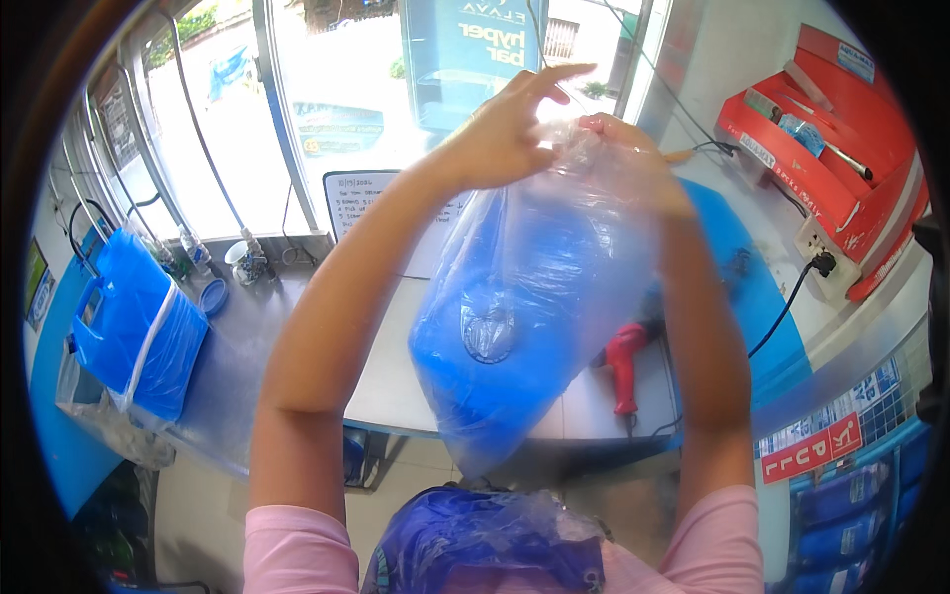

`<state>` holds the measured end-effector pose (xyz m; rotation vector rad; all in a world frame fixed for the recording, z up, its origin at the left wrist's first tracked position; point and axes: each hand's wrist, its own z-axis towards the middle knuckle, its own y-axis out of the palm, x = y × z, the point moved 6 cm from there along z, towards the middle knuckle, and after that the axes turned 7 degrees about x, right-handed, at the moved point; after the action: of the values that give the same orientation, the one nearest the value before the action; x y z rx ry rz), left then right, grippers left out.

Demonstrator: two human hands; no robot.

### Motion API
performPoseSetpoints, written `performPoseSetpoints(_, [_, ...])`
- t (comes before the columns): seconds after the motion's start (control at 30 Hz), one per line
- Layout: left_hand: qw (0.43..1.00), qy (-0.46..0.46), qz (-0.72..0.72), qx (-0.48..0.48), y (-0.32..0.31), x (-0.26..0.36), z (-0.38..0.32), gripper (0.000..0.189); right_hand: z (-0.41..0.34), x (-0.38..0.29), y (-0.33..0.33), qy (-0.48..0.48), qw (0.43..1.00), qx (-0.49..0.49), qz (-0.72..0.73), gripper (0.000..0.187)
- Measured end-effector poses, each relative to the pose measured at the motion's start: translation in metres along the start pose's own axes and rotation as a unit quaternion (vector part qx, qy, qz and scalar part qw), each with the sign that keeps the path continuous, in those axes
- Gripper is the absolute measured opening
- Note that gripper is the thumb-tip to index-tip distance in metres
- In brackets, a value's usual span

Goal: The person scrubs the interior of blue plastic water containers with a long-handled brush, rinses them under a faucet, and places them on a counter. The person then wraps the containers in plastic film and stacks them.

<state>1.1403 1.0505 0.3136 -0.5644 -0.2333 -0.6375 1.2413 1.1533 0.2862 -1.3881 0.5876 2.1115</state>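
Note:
A blue plastic water container [519,297] stands before me inside a clear plastic bag [453,297], its round cap under the film. Above it, my left hand [512,134] is at the bunched mouth of the bag, index finger stretched out to the right; whether its other fingers pinch the plastic is unclear. The gathered plastic is between the fingertips of my right hand [623,141], which is partly blurred. To the right of the container, a red heat gun [626,364] lies on the white counter [386,386].
At the left stands another blue container [141,327] in plastic, near a blue lid [214,297] and filling nozzles by the window. A whiteboard [356,197] with writing leans behind the bag. A red tray [824,156] with tools and a power outlet [824,252] with a plug are at the right.

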Motion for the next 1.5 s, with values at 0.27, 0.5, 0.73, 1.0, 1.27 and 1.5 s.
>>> performPoseSetpoints(0.27, [0.982,-0.073,-0.169,-0.035,-0.024,-0.060,-0.034,0.025,-0.004,0.016,-0.043,-0.197,0.939,0.014,-0.282,0.022])
performPoseSetpoints(0.5, [0.978,-0.139,-0.151,-0.018,-0.039,-0.074,-0.043,0.031,-0.031,-0.002,-0.053,-0.404,0.835,-0.008,-0.373,0.025])
performPoseSetpoints(0.73, [0.977,-0.136,0.097,-0.134,0.037,-0.018,0.012,0.043,-0.033,-0.097,0.007,-0.260,0.863,-0.021,-0.433,0.030])
performPoseSetpoints(1.0, [0.962,-0.023,0.195,-0.192,0.040,-0.009,0.024,0.036,-0.002,-0.063,-0.009,-0.161,0.931,0.120,-0.304,0.048])
performPoseSetpoints(1.27, [0.952,-0.211,-0.150,-0.164,0.015,-0.022,0.018,0.044,-0.013,-0.003,-0.022,-0.198,0.973,-0.071,-0.093,0.038])
performPoseSetpoints(1.5, [0.926,0.270,0.260,0.045,0.032,0.024,0.011,0.046,0.010,0.015,-0.035,-0.210,0.977,0.021,0.017,0.035])
